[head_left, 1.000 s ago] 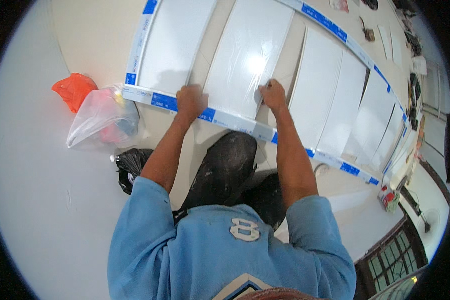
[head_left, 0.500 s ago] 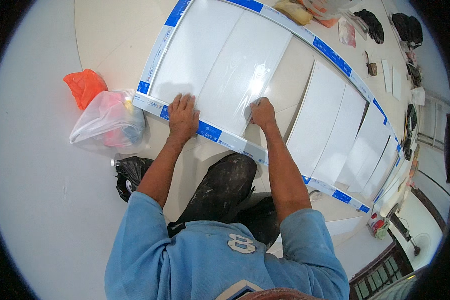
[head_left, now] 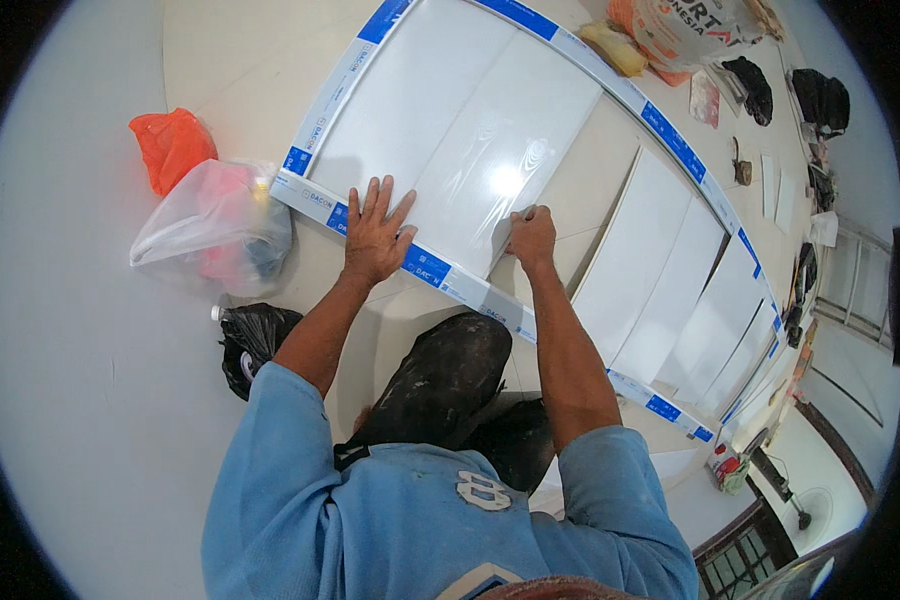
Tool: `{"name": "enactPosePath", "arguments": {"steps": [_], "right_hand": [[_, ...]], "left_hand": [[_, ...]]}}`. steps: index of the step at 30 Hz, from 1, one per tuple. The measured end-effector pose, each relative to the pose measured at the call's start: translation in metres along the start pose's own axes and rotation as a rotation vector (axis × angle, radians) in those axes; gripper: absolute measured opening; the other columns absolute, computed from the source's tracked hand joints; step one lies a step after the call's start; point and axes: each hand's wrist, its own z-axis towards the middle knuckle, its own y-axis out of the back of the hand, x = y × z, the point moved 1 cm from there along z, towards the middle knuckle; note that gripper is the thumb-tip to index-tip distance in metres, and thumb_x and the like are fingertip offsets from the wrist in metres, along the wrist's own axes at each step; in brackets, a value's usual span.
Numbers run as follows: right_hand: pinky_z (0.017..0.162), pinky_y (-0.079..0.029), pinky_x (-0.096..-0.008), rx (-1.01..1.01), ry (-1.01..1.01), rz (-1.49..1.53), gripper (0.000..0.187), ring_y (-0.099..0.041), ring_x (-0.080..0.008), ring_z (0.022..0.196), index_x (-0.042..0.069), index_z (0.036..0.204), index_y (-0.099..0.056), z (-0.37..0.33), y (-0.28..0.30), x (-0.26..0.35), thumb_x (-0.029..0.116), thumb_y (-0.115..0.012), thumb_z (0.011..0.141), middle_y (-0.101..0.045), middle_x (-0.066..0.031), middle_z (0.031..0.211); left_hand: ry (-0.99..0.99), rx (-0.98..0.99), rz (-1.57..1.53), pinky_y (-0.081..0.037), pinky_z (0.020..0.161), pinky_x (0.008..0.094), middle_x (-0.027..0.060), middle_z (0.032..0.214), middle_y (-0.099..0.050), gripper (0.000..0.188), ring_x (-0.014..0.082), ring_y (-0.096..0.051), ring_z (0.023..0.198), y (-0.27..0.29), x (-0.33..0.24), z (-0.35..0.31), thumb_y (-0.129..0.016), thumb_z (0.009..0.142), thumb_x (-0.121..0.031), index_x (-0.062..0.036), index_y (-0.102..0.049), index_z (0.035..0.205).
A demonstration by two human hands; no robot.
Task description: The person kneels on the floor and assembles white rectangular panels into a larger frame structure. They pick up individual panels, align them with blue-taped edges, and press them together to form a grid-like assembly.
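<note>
A long frame, wrapped in blue and white film, lies on the floor before me. Glossy white panels fill parts of it; the second white panel ends at a gap where floor tiles show. My left hand rests with fingers spread over the near rail and the first white panel. At the near corner of the second panel, my right hand has its fingers closed on the free edge. More white panels lie in the frame to the right, one edge raised.
At the left stand a clear plastic bag, an orange bag and a black bag. Past the far rail are a large printed sack and a yellowish bundle. A fan stands at the lower right.
My left hand's fingers have spread wider on the panel and rail. My right hand stays at the panel's edge, its fingers slightly shifted. The view has tilted a little.
</note>
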Motion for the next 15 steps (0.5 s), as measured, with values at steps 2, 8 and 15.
{"name": "enactPosePath", "arguments": {"steps": [2,8,15], "right_hand": [[0.091,-0.057,-0.0516,0.003,-0.025,-0.004,0.041,-0.072,-0.0477,0.1,-0.006,0.114,-0.056,0.0012,-0.0017,-0.0007,0.025,-0.074,0.094,-0.072,-0.0308,0.102],[0.089,-0.057,-0.0526,0.014,0.024,-0.057,0.041,-0.072,-0.0485,0.1,-0.005,0.113,-0.056,0.0024,-0.0038,-0.0042,0.025,-0.075,0.093,-0.072,-0.0312,0.102],[0.068,-0.062,-0.0491,-0.032,0.245,-0.205,0.037,-0.075,-0.0416,0.08,-0.008,0.109,-0.057,0.0089,-0.0063,-0.004,0.024,-0.071,0.096,-0.069,-0.0296,0.098]], "left_hand": [[-0.002,-0.035,-0.006,-0.006,0.129,0.0636,0.0224,0.171,-0.029,0.062,0.0415,-0.024,0.16,-0.0003,-0.0015,-0.0003,-0.062,0.1,-0.038,-0.0195,-0.05,0.159],[0.001,-0.02,0.031,-0.005,0.129,0.0651,0.0236,0.171,-0.027,0.067,0.0406,-0.022,0.16,-0.0026,-0.0032,0.0011,-0.061,0.1,-0.039,-0.0158,-0.046,0.161],[-0.031,0.009,0.074,-0.005,0.127,0.0682,0.0247,0.172,-0.024,0.067,0.0414,-0.02,0.161,-0.0036,-0.004,0.0012,-0.061,0.1,-0.037,-0.0158,-0.046,0.162]]}}
